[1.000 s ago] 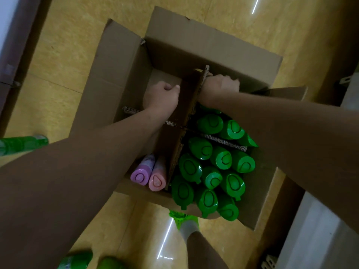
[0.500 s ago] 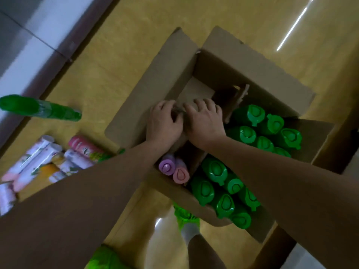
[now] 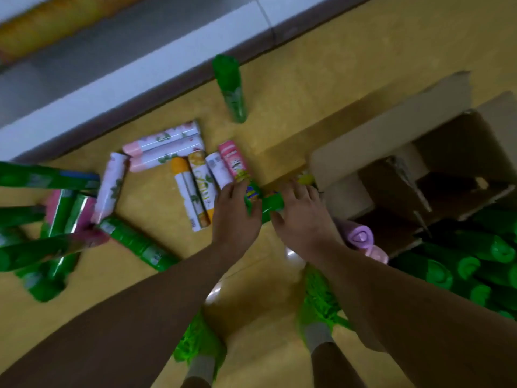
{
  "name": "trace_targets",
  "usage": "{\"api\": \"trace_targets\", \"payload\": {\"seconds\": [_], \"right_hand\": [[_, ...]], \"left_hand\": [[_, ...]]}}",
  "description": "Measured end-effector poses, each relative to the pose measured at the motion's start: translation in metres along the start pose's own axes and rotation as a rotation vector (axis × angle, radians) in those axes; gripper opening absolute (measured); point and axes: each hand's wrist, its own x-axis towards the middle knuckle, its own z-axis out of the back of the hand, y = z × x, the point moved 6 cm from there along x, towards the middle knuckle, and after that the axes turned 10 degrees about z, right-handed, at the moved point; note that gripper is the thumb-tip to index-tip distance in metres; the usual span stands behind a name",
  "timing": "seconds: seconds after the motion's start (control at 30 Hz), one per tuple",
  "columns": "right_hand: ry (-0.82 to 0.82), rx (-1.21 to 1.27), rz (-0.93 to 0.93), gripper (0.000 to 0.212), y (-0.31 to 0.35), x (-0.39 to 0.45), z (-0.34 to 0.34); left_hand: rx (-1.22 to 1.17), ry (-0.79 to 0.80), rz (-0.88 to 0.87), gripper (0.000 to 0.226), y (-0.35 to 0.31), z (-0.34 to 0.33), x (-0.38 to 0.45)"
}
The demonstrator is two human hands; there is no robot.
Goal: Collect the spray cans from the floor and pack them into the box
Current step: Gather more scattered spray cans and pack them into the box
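Note:
Both my hands reach down to the floor beside the cardboard box [image 3: 347, 163]. My left hand [image 3: 233, 212] and my right hand [image 3: 300, 217] both rest on a green spray can [image 3: 268, 204] lying between them; the blur hides how firmly the fingers close. Just left of it lies a row of pink, white and yellow spray cans [image 3: 201, 183]. More green cans [image 3: 134, 242] lie scattered at the left. Inside the box stand green-capped cans [image 3: 475, 264] at the right, plus a purple can [image 3: 359, 236] and a pink can [image 3: 377, 253].
A lone green can [image 3: 230, 88] lies near the grey and white wall base [image 3: 140, 79]. My green shoes [image 3: 201, 345] stand on the yellow floor below my arms. Cardboard dividers [image 3: 405, 183] split the box; its near-left cells hold little.
My hands have left the box divider and dropped to the floor cans left of the box. The view has swung left, bringing the scattered cans into sight.

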Motion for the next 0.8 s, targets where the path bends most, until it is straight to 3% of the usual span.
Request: {"api": "trace_targets", "payload": {"seconds": [0.1,0.3,0.57,0.8], "right_hand": [[0.068,-0.017,-0.004,0.061,0.040,-0.002,-0.028],[0.145,-0.068,-0.034,0.064,0.108,0.010,-0.061],[0.205,0.006,-0.192,0.063,0.151,0.038,-0.096],[0.231,0.180,-0.306,0.060,0.145,0.076,-0.150]], "left_hand": [[-0.030,0.000,0.181,0.048,0.070,0.028,-0.007],[-0.118,0.001,0.374,0.056,0.167,0.072,-0.005],[-0.181,0.107,0.519,0.062,0.233,0.097,0.017],[-0.224,0.137,0.623,0.066,0.261,0.056,0.049]]}}
